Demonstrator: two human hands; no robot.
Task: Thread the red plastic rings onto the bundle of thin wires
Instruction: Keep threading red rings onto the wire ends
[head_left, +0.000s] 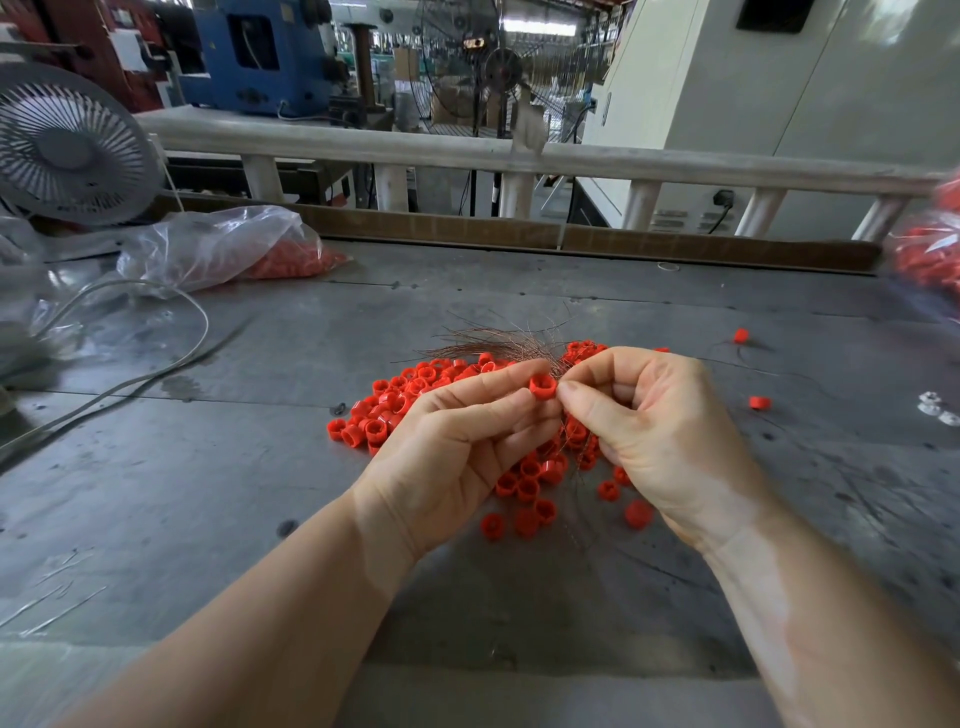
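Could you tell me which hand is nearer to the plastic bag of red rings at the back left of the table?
Left. The left hand lies right of and in front of the bag; the right hand is farther right, past the left hand.

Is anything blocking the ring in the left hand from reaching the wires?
Nothing visible does. The left hand pinches a red ring right against the right hand, which pinches the wire bundle; the wire tip itself is hidden between the fingers.
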